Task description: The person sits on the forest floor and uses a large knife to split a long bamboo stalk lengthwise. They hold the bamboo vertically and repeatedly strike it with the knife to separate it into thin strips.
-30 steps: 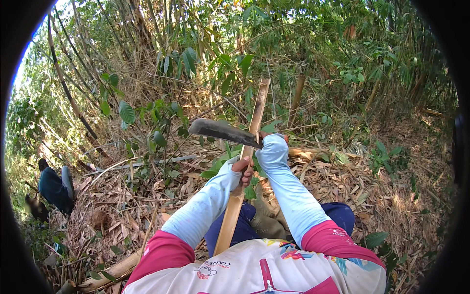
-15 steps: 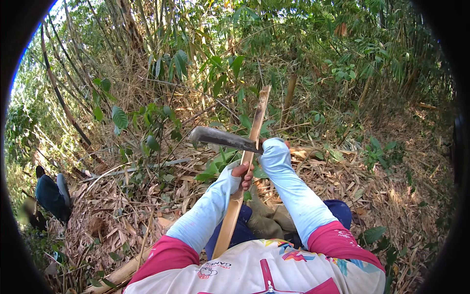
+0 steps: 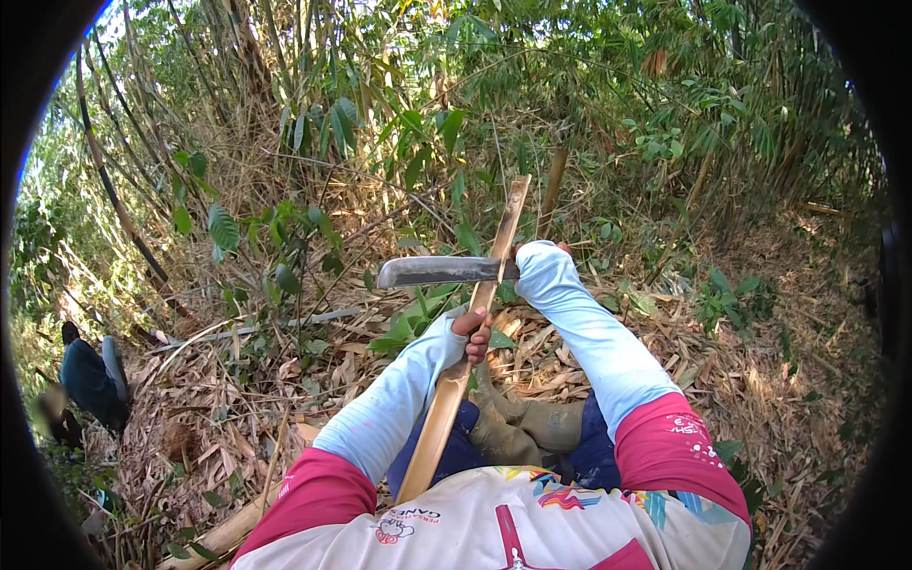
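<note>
A long split bamboo strip [image 3: 444, 418] slants up and away from my lap. My left hand [image 3: 473, 334] is wrapped round its middle, thumb and fingertips showing. Above that grip, a machete [image 3: 432, 272] lies across the strip, its dark blade pointing left and touching the bamboo at the edge. My right hand [image 3: 540, 253] is closed on the machete's handle, mostly hidden behind the light blue sleeve. The strip's far end has a darker, rough inner face.
Dry leaves [image 3: 256, 427] litter the ground around my boots [image 3: 551, 425]. Leafy saplings [image 3: 285, 247] and dense bamboo stand ahead. A cut bamboo pole [image 3: 220, 537] lies at the lower left. A dark green object [image 3: 93, 380], partly blurred, is at the far left.
The machete has turned from slanting down rightward to nearly level, and my right hand has moved a little right and upward. My left hand keeps its grip on the strip.
</note>
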Available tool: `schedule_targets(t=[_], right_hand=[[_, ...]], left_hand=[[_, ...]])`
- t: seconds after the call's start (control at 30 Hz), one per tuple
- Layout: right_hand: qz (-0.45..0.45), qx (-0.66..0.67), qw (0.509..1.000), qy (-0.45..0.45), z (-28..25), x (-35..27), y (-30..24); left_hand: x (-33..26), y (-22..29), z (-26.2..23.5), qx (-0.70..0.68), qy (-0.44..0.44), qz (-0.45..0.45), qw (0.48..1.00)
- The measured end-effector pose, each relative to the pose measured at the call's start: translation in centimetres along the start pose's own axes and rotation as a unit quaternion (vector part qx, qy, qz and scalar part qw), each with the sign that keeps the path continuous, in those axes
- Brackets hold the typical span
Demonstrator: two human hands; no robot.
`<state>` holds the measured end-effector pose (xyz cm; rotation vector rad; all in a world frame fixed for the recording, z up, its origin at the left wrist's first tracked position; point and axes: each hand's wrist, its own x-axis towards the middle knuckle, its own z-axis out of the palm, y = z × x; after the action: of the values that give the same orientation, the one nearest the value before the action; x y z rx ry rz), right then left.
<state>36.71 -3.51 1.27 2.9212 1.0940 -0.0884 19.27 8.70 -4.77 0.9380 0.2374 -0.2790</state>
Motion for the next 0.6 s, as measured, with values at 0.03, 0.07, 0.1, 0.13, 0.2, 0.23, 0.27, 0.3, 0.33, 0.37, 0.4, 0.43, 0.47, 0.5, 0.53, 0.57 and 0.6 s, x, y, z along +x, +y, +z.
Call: schedule_targets(t=[0.03, 0.07, 0.1, 0.13, 0.2, 0.23, 0.27, 0.3, 0.33, 0.37, 0.4, 0.43, 0.47, 0.5, 0.53, 0.57, 0.6], right_hand=[[0.015, -0.015, 0.999, -0.038, 0.9, 1.4, 0.5], [0.031, -0.030, 0.996, -0.077, 2.0, 2.8, 0.9], [0.043, -0.044, 0.991, -0.117, 2.0, 3.3, 0.5], [0.043, -0.069, 0.984, -0.161, 1.6, 3.2, 0.4], [0.053, -0.063, 0.969, -0.234, 1.8, 4.0, 0.2], [0.058, -0.061, 0.959, -0.270, 1.8, 4.1, 0.1], [0.067, -0.068, 0.954, -0.283, 1.8, 4.3, -0.2], [0.072, -0.078, 0.949, -0.297, 0.6, 3.4, -1.4], [0.052, -0.074, 0.960, -0.264, 0.4, 3.0, -1.6], [0.032, -0.069, 0.970, -0.231, 0.4, 2.5, -1.7], [-0.035, -0.001, 0.997, -0.074, 1.4, 0.7, -0.9], [-0.049, 0.006, 0.997, -0.060, 1.8, 0.7, -0.9], [-0.064, 0.013, 0.997, -0.047, 2.4, 0.9, -0.9], [-0.072, 0.023, 0.997, -0.031, 3.1, 1.0, -0.6], [-0.037, -0.024, 0.995, -0.089, 4.0, 2.0, -1.6], [-0.030, -0.028, 0.994, -0.101, 4.6, 2.7, -1.6], [-0.025, -0.034, 0.993, -0.112, 3.6, 2.3, -2.5]], left_hand=[[0.6, -0.2, -0.2, -0.015, -0.014, -0.014, 1.000], [1.0, -0.5, -0.4, -0.023, -0.016, -0.016, 0.999], [1.1, -0.8, -0.8, -0.033, -0.014, -0.018, 0.999], [1.3, -1.2, -1.3, -0.042, -0.012, -0.020, 0.999], [1.6, -1.6, -2.4, -0.090, -0.048, -0.040, 0.994], [1.7, -1.7, -2.8, -0.114, -0.067, -0.050, 0.990], [1.6, -1.8, -3.2, -0.129, -0.075, -0.049, 0.988], [1.2, -2.0, -3.7, -0.142, -0.066, -0.050, 0.986], [1.1, -2.2, -3.8, -0.150, -0.061, -0.053, 0.985], [1.0, -2.3, -4.1, -0.159, -0.055, -0.056, 0.984], [0.9, -2.3, -4.6, -0.178, -0.082, -0.055, 0.979], [0.7, -2.4, -4.9, -0.174, -0.074, -0.056, 0.980], [0.5, -2.5, -5.2, -0.170, -0.066, -0.057, 0.982], [0.4, -2.4, -5.1, -0.161, -0.061, -0.063, 0.983], [0.0, -2.9, -5.3, -0.199, -0.063, -0.084, 0.974], [0.0, -3.0, -5.3, -0.204, -0.047, -0.080, 0.975], [-0.3, -3.0, -5.3, -0.211, -0.031, -0.072, 0.974]])
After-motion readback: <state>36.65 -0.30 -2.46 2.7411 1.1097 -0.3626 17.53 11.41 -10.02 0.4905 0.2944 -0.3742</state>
